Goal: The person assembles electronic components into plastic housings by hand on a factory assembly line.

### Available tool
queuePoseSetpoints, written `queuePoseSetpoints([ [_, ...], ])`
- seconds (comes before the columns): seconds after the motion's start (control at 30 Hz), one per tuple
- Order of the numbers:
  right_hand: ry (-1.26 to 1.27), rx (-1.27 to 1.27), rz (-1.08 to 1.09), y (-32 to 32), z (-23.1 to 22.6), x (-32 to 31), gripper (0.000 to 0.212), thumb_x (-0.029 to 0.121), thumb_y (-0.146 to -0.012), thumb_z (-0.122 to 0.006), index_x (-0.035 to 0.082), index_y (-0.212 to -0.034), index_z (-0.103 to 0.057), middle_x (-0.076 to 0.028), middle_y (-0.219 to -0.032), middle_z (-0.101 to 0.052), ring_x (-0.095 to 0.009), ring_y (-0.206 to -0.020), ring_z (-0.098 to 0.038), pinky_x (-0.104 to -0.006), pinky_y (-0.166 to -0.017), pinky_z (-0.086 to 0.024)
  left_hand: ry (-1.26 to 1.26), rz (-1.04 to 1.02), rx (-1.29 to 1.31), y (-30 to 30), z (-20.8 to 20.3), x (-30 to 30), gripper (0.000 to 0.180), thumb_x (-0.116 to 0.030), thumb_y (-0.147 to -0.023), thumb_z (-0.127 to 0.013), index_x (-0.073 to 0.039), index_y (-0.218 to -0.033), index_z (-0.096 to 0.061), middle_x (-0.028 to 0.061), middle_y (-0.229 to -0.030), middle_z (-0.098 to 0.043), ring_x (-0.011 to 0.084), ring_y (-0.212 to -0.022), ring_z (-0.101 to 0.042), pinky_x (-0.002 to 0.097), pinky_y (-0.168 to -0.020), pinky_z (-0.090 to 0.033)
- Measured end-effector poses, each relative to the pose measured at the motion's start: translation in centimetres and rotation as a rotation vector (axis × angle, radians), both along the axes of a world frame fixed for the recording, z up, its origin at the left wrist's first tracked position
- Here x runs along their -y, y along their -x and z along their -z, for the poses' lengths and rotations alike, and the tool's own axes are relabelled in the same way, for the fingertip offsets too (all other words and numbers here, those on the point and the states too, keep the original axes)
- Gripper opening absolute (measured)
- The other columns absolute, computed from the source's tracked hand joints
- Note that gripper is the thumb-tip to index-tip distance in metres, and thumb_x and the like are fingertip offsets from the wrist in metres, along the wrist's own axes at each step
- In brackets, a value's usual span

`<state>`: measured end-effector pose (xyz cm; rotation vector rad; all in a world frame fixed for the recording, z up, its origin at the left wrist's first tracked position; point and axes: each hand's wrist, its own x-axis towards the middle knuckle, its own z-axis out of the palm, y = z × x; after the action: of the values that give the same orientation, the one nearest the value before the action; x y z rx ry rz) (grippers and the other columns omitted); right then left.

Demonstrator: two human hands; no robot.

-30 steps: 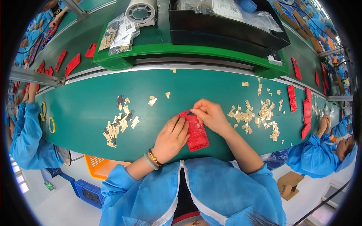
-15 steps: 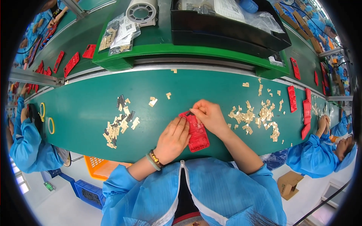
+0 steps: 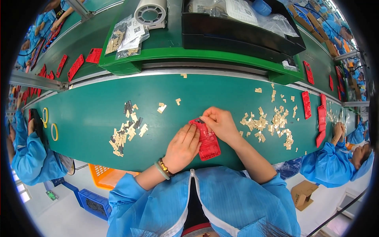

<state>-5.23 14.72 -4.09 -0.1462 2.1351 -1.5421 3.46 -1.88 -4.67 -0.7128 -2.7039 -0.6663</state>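
A red rectangular plastic housing (image 3: 209,148) with moulded details lies slightly tilted on the green bench in front of me. My left hand (image 3: 182,144) holds its left side, with the fingers together along the edge. At the far end of the housing, my right hand (image 3: 217,121) has thumb and index finger pinched at the top right corner; what is between the fingertips is hidden. A dark patch shows at the housing's far end beside those fingertips. To the left lies a loose pile of gold and black small flat pieces (image 3: 128,132); more gold pieces (image 3: 278,118) are scattered to the right.
A green raised shelf (image 3: 166,54) spans the far side, carrying a black bin (image 3: 237,33), a white roll (image 3: 152,12) and bagged parts (image 3: 128,37). Yellow tape rings (image 3: 54,132) lie at far left. More red housings (image 3: 321,114) lie right, near a co-worker.
My right fingertips have shifted slightly at the housing's far corner, and the dark piece seen at them earlier no longer shows clearly between them. My left hand keeps its hold.
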Motion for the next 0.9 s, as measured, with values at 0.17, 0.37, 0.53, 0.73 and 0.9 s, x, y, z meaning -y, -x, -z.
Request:
queuePoseSetpoints([
  [0.17,-0.005,0.011,-0.014,0.1,0.0,-0.2,0.011,0.007,-0.091,-0.062,-0.001,-0.086,-0.058,-0.001,-0.059,-0.057,-0.004,-0.051,-0.050,-0.0219,-0.046,-0.039,-0.019,-0.010,0.011,0.0,-0.1,0.0,0.039,-0.012,-0.076,-0.069,0.006,-0.110,-0.062,0.0193,-0.120,-0.056,0.0339,-0.115,-0.054,0.0414,-0.094,-0.048],
  [0.37,0.059,0.024,-0.007,0.2,1.0,-0.6,0.011,0.008,-0.091,-0.062,-0.001,-0.086,-0.059,-0.002,-0.058,-0.057,-0.006,-0.049,-0.051,-0.0228,-0.045,-0.040,-0.009,0.009,0.013,0.0,0.0,0.1,0.039,-0.016,-0.080,-0.067,0.008,-0.110,-0.060,0.0219,-0.120,-0.055,0.0346,-0.116,-0.052,0.0429,-0.098,-0.046],
  [0.53,0.101,0.041,0.013,0.3,0.9,-0.6,0.012,0.009,-0.092,-0.061,-0.001,-0.086,-0.059,-0.003,-0.056,-0.057,-0.007,-0.046,-0.051,-0.0237,-0.042,-0.039,-0.024,0.011,0.017,0.1,0.1,0.2,0.039,-0.015,-0.080,-0.067,0.008,-0.111,-0.060,0.0219,-0.119,-0.055,0.0345,-0.116,-0.052,0.0430,-0.098,-0.045],
  [0.73,0.076,0.046,-0.021,0.6,0.7,-0.6,0.013,0.010,-0.092,-0.060,-0.001,-0.086,-0.058,-0.002,-0.057,-0.057,-0.007,-0.047,-0.050,-0.0235,-0.043,-0.039,-0.021,0.012,0.012,0.0,0.2,0.2,0.039,-0.015,-0.080,-0.067,0.008,-0.111,-0.059,0.0219,-0.120,-0.055,0.0343,-0.116,-0.051,0.0428,-0.098,-0.045],
  [0.9,0.159,0.157,0.022,0.7,0.4,-1.0,0.009,0.009,-0.093,-0.061,0.000,-0.089,-0.058,0.001,-0.062,-0.056,-0.004,-0.051,-0.048,-0.0202,-0.046,-0.037,-0.024,0.014,0.018,0.0,0.1,0.1,0.039,-0.015,-0.080,-0.066,0.008,-0.111,-0.059,0.0219,-0.120,-0.055,0.0341,-0.116,-0.051,0.0428,-0.098,-0.045],
])
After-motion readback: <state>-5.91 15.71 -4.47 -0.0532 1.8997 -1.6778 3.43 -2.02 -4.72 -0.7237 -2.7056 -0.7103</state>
